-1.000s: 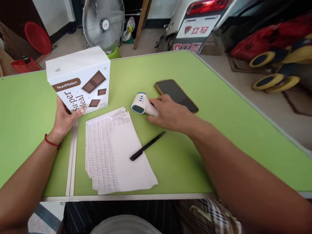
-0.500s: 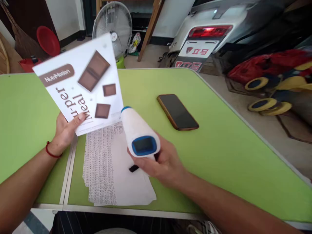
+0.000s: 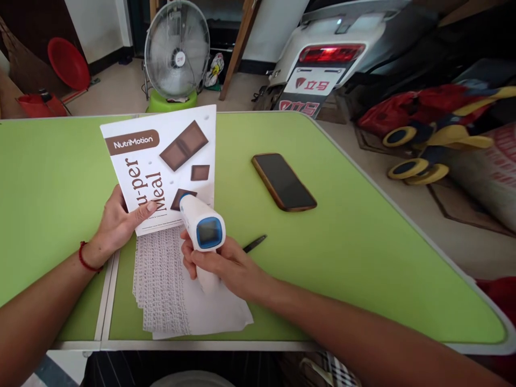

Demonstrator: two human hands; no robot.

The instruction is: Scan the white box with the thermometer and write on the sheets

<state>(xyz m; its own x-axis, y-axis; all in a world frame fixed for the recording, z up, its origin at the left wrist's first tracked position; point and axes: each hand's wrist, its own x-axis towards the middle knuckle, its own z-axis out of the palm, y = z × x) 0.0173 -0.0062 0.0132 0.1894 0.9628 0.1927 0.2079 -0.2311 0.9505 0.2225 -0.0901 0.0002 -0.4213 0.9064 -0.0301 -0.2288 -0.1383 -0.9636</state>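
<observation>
My left hand (image 3: 119, 217) grips a white printed box or booklet (image 3: 177, 126) by its lower left edge, thumb across the front; brown chocolate squares and "NutriMotion" are printed on it. Whether it is a flat booklet or a thin box I cannot tell. Wrapped around the handle of a white and blue infrared thermometer (image 3: 199, 215) is my right hand (image 3: 229, 263). The thermometer's nose overlaps the lower right of the printed front, and its dark screen faces me. Beneath both lies a fanned stack of handwritten paper sheets (image 3: 161, 295) on the green table (image 3: 363, 269).
A dark phone in a brown case (image 3: 284, 183) lies right of my hands, and a black pen (image 3: 255, 243) sits beside the papers. Beyond the table stand a fan (image 3: 177, 54), a white scooter (image 3: 330, 48) and a yellow-wheeled ride-on toy (image 3: 419, 166).
The printed item has moved right and down and stands straighter. My right hand has brought the thermometer left, its nose now in front of the printed face. The pen shows more fully.
</observation>
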